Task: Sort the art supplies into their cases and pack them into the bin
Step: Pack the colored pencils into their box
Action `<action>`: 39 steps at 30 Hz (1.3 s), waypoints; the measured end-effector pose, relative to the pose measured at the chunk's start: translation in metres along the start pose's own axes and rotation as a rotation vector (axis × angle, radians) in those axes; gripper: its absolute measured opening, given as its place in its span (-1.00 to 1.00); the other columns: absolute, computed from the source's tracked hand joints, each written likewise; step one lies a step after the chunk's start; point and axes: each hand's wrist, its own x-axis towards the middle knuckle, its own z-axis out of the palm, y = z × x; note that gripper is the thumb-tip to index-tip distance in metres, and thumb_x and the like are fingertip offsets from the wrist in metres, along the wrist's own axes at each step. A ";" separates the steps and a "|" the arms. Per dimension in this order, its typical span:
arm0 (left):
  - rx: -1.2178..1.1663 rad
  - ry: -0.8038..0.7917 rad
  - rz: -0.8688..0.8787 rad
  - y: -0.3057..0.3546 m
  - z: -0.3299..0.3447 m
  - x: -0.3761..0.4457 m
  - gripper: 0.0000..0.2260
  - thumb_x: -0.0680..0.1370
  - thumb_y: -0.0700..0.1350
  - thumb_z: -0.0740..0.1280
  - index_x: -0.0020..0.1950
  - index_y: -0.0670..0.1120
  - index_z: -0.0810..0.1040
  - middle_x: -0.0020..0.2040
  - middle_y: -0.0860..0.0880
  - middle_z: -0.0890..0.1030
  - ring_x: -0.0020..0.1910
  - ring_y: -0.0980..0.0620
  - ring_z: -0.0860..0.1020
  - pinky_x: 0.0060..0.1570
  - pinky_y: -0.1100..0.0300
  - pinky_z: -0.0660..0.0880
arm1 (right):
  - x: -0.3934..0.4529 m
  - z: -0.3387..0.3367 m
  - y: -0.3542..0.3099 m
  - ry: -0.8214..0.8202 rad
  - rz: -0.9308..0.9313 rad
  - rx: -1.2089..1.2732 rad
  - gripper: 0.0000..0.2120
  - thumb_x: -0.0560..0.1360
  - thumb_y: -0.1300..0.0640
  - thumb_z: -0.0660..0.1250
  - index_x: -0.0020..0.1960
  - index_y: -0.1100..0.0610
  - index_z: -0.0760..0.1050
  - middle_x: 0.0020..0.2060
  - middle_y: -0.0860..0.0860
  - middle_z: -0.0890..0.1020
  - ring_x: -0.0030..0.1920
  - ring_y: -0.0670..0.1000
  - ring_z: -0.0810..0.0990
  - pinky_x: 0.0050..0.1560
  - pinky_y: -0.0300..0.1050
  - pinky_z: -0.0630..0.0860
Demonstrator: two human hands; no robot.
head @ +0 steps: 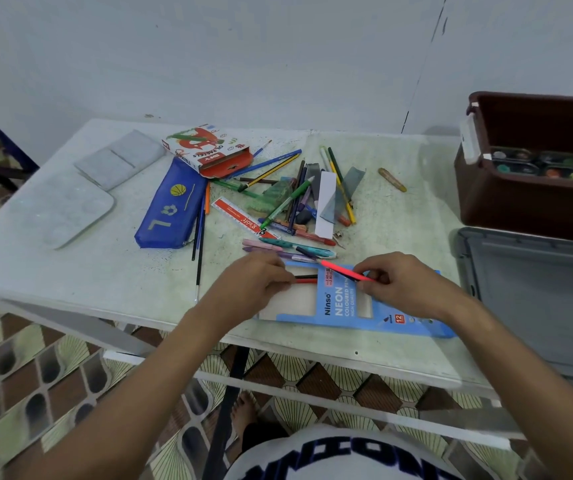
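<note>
A blue "Neon coloured pencils" case (343, 308) lies flat near the table's front edge. My left hand (253, 282) rests on its left end, fingers curled at the pencils (305, 278) that sit in its window. My right hand (402, 284) pinches a neon pink pencil (340, 270) held slantwise over the case. A heap of loose pencils and pens (298, 199) lies in the table's middle. A blue zip pouch (170, 206) and a red oil-pastel box (208, 150) lie to the left.
A brown bin (506, 206) with paint pots (548, 166) stands at the right on a grey lid (534, 306). A grey felt case (80, 192) lies open at the far left. A lone crayon (392, 180) lies near the bin. A wall rises behind the table.
</note>
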 end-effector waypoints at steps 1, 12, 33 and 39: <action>-0.012 -0.001 0.000 0.007 0.003 0.005 -0.89 0.47 -0.21 0.42 -0.03 -0.12 0.70 -0.12 -0.03 0.64 -0.12 -0.03 0.57 -0.18 0.10 0.51 | 0.000 0.000 0.000 0.002 -0.005 0.003 -0.77 0.55 0.09 0.30 0.19 -0.04 0.57 -0.28 -0.15 0.53 -0.36 -0.12 0.46 -0.41 -0.35 0.35; -0.073 0.038 -0.027 0.028 -0.031 0.022 -0.50 0.53 0.08 0.33 0.42 -0.06 0.39 0.30 0.01 0.45 0.24 0.09 0.40 0.21 0.25 0.31 | 0.000 -0.004 -0.011 0.116 -0.155 -0.108 -0.72 0.53 0.14 0.35 0.22 -0.03 0.58 -0.13 -0.15 0.57 -0.16 -0.09 0.52 -0.18 -0.25 0.45; -0.095 -0.067 -0.320 -0.014 -0.056 -0.059 -0.76 0.54 -0.17 0.37 0.19 0.03 0.63 -0.13 0.18 0.56 -0.22 0.17 0.53 -0.24 0.44 0.37 | -0.007 0.018 -0.014 -0.032 -0.214 -0.279 -0.01 0.25 -0.28 0.49 0.52 0.02 0.13 0.42 -0.09 0.19 0.41 -0.07 0.10 0.41 -0.18 0.09; 0.199 0.022 -0.173 -0.013 -0.046 -0.071 -0.74 0.48 -0.24 0.36 0.14 -0.11 0.66 -0.20 -0.03 0.57 -0.27 -0.03 0.53 -0.36 0.12 0.52 | -0.003 0.022 -0.010 -0.007 -0.215 -0.292 -0.03 0.25 -0.28 0.49 0.51 0.03 0.16 0.40 -0.09 0.19 0.37 -0.07 0.12 0.40 -0.16 0.10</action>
